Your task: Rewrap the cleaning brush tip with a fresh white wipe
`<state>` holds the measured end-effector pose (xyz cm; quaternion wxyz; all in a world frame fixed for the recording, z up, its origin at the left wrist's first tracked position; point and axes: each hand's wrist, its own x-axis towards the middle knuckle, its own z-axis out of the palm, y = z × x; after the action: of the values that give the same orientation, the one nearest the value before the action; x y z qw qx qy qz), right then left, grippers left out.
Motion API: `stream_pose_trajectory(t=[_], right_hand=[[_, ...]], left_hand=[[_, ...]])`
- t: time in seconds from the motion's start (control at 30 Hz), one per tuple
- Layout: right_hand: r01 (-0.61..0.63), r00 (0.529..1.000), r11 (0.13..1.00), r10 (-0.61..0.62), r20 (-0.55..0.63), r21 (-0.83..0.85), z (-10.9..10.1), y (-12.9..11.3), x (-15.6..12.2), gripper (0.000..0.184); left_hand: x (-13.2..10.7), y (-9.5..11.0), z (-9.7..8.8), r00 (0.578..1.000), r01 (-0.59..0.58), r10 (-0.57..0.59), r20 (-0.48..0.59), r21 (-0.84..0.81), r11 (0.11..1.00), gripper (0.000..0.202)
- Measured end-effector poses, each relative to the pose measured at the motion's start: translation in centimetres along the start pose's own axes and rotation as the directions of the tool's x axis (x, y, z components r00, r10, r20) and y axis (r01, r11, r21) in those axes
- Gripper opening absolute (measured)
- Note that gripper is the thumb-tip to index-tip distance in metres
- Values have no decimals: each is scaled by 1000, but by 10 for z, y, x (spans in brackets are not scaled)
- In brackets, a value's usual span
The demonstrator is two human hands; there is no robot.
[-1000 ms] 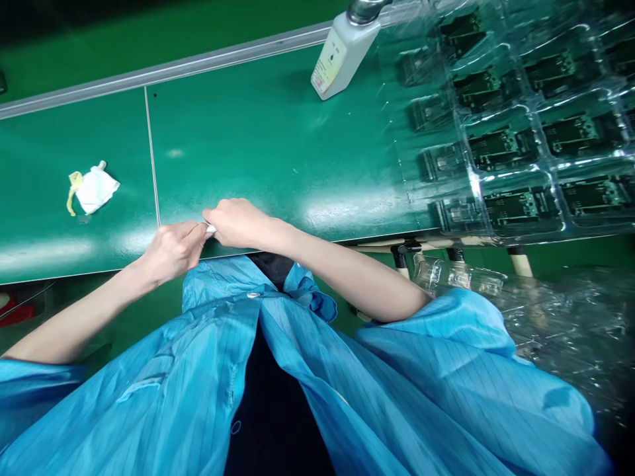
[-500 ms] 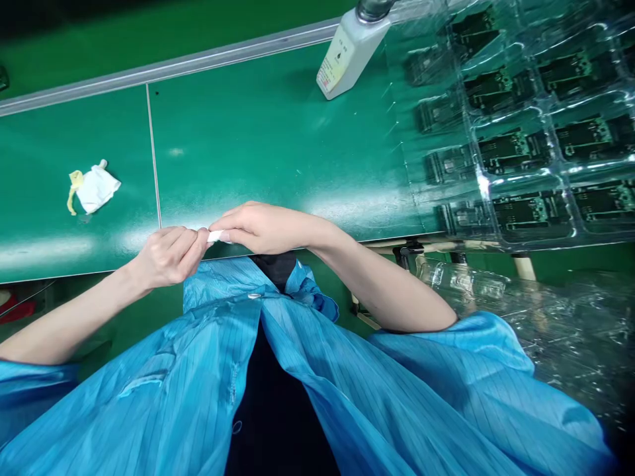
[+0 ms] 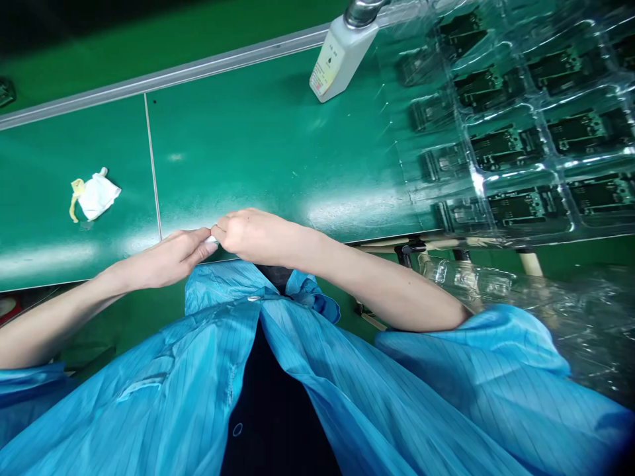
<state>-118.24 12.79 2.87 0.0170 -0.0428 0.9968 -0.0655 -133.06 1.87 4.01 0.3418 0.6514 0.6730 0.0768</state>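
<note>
White strip (image 3: 212, 239) is sitting pinched between the left hand (image 3: 166, 260) and right hand (image 3: 255, 237), both closing narrowly on it at the edge of the green tabletop (image 3: 278, 145), with a crumpled white cloth (image 3: 96, 196) lying well off to the left

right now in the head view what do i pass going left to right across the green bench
Crumpled white cloth with a yellow strip → thin grey metal seam strip → small white scrap between the fingers → white plastic bottle → clear plastic blister tray of dark green circuit boards
</note>
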Motion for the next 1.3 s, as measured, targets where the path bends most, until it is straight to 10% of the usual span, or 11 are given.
stream_pose_trajectory(t=[0.3,0.57,0.77,0.87,0.97,1.07,1.17,1.3], right_hand=[[-41,929,875,212,-305,482,10,15,-7,27],[-98,867,718,401,-296,689,9,11,-4,21],[113,912,188,371,-177,976,3,25,-7,8],[174,902,76,387,-190,982,4,28,-6,20],[49,852,200,503,-145,979,1,22,-1,33],[-211,733,485,653,-191,849,-4,12,6,44],[-383,613,565,747,-257,731,-4,5,12,50],[-311,524,447,817,-241,839,10,1,18,55]], left_hand=[[-2,-9,17,969,110,-80,-234,116,987,23],[1,3,8,985,49,-69,-160,-125,991,33],[2,2,9,994,97,-99,45,-773,626,47],[1,3,11,993,117,-86,85,-839,531,45],[3,1,16,984,88,-171,-51,-696,713,42],[7,-3,21,894,148,-210,-397,-179,973,22],[14,-7,24,784,303,-150,-603,159,940,19],[22,-11,25,665,482,-58,-745,368,795,29]])
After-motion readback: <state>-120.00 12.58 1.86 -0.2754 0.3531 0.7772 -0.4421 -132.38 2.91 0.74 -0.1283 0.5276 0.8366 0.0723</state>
